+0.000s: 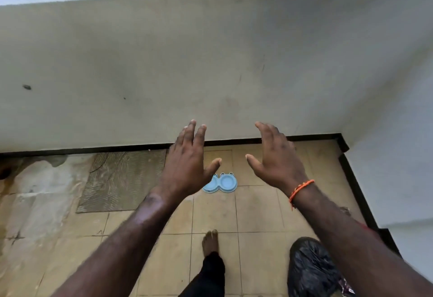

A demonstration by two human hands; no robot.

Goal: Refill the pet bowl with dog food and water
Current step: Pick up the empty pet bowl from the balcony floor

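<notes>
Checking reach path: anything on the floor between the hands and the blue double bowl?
Nothing visible. Left hand and right hand are open and empty; the blue pet bowl sits on bare tiles. The black bag is off to the right.

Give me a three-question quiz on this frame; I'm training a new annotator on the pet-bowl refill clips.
1. True or false: the left hand holds the blue pet bowl.
2. What lies on the floor by the right forearm? A) black plastic bag B) bucket C) broom
3. What is on the wrist of the right hand?

Key: 1 false, both hands are open and empty, and the bowl sits on the tiled floor. 2 A. 3 an orange thread band.
</notes>
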